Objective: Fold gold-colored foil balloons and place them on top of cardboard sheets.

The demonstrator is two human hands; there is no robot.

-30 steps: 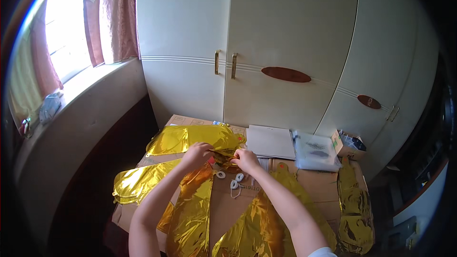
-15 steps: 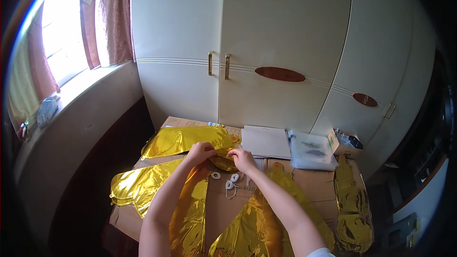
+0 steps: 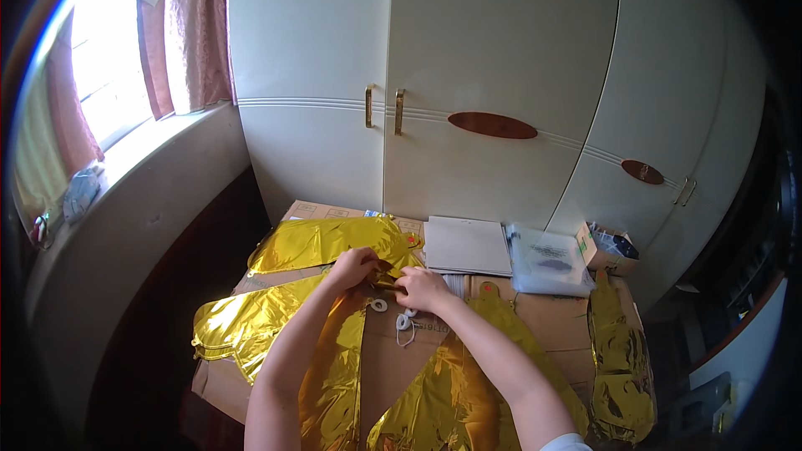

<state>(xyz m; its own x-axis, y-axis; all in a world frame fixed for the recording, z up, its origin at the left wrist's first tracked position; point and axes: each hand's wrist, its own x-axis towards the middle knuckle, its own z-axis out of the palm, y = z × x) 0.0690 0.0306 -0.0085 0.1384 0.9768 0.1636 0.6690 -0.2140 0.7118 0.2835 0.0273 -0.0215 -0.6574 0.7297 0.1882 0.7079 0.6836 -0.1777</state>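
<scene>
Both hands meet at the centre of the cardboard. My left hand [image 3: 355,267] is closed on one edge of a gold foil balloon [image 3: 386,281], and my right hand [image 3: 422,288] pinches its other side; the fingertips are partly hidden. Just behind them a wide gold foil balloon [image 3: 309,244] lies flat. Another gold foil balloon [image 3: 251,309] is at the left, and a further gold strip [image 3: 334,376] runs under my left forearm. Close below the hands are a white ring [image 3: 378,305] and a small white piece with a string [image 3: 403,322].
Gold foil [image 3: 443,392] spreads beneath my right forearm, with a crinkled gold balloon [image 3: 618,359] at the far right. Behind stand white sheets [image 3: 468,246], a clear plastic packet [image 3: 547,259] and a small open box [image 3: 610,248]. A pale wardrobe [image 3: 493,58] closes off the back.
My right hand has moved slightly down and turned over the white pieces, partly covering one. The foil between the hands now looks narrower and darker. My left hand has barely moved.
</scene>
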